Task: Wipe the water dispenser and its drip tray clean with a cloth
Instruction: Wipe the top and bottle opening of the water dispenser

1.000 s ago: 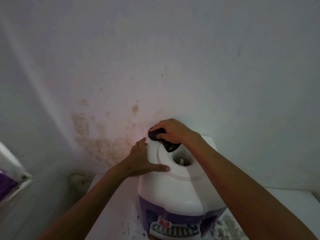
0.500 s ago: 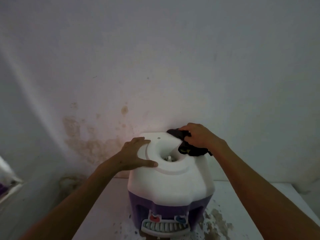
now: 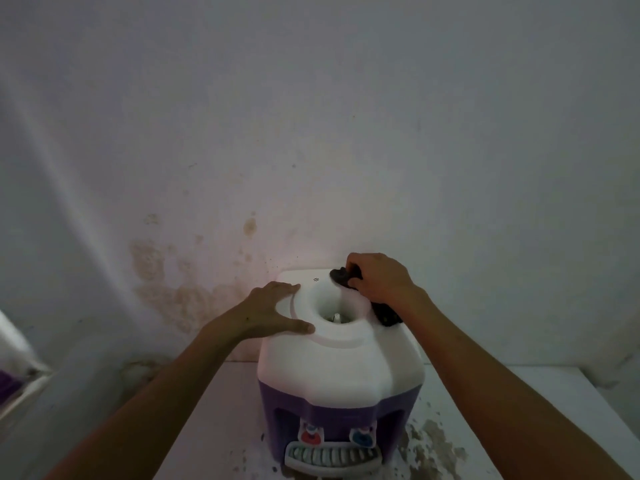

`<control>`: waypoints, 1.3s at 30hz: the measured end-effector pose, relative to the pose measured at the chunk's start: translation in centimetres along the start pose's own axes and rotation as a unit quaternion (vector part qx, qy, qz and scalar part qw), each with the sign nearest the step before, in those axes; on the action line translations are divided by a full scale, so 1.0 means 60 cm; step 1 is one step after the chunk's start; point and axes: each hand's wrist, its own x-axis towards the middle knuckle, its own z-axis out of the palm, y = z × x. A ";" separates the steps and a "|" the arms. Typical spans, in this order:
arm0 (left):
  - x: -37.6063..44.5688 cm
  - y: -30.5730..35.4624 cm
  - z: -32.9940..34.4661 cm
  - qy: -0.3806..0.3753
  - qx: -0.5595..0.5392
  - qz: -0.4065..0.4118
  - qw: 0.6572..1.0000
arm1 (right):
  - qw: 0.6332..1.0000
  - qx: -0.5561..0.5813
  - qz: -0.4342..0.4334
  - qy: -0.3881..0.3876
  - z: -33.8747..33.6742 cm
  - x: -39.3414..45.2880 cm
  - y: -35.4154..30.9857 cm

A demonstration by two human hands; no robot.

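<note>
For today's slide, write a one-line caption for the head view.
Right hand wipes the dispenser top with a dark cloth while the left hand steadies it.

Most of the dark cloth is hidden under the right hand, with only a bunched end by the fingers and a strip beside the wrist showing. The drip tray sits at the bottom edge, its front rim hard to make out, and the water dispenser hides its own back and base. A purple thing at the left edge is cut off and too blurred to name.
</note>
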 end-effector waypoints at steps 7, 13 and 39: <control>0.009 -0.013 0.010 0.008 -0.013 -0.002 1.000 | 0.996 -0.042 -0.068 0.025 0.025 0.017 -0.062; 0.002 -0.007 0.008 0.022 0.000 0.016 1.000 | 0.989 0.043 -0.143 0.002 0.045 0.003 -0.092; 0.036 -0.039 0.019 0.041 0.094 0.033 0.994 | 0.997 -0.068 0.043 0.021 -0.005 -0.125 -0.031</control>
